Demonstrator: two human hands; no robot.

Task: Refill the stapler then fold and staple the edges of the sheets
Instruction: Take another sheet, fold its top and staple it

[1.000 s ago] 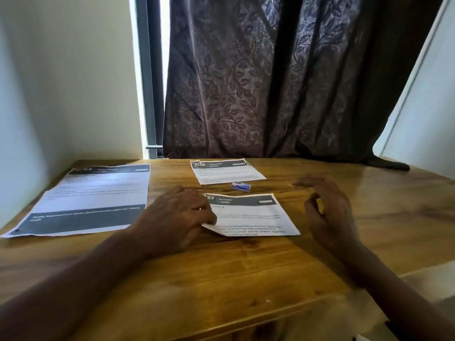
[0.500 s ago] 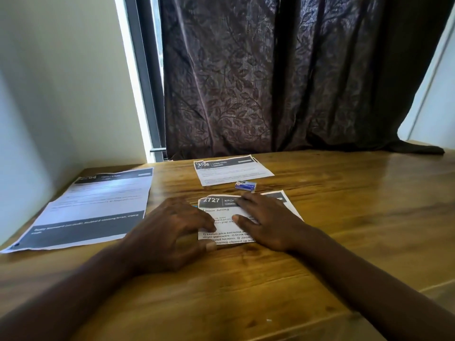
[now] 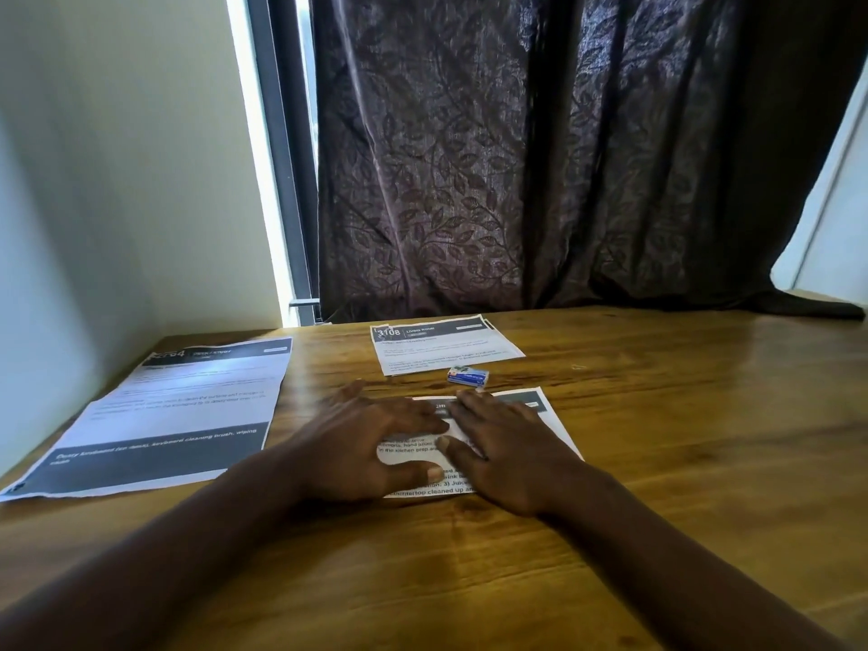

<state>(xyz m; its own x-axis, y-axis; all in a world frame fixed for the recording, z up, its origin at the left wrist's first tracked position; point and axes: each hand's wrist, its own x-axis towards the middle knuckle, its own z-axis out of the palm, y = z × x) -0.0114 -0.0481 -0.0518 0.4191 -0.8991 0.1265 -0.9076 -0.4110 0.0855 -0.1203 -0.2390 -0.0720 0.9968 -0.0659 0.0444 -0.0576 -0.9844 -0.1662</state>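
The small printed sheet [image 3: 408, 451] lies near the middle of the table [image 3: 681, 439], right in front of the person, with both hands down on it. The left hand [image 3: 371, 444] covers its left part, fingers laid out flat and the thumb near the front edge. The right hand [image 3: 507, 448] presses the right part, fingers straight; neither hand grips anything.

It looks to me like a fold is being creased. To do it well, I'd check that the edges line up first. Then I'd use 1 palm as an anchor so the paper can't skate on the glossy wood, and run the other hand's fingertips along the crease from the middle out to each end.

Just beyond the fingertips sits a little box of staples [image 3: 468, 375], and past it a 2nd sheet [image 3: 441, 345]. A 3rd, larger sheet [image 3: 178, 406] lies well off to the left. I can't see a stapler anywhere.
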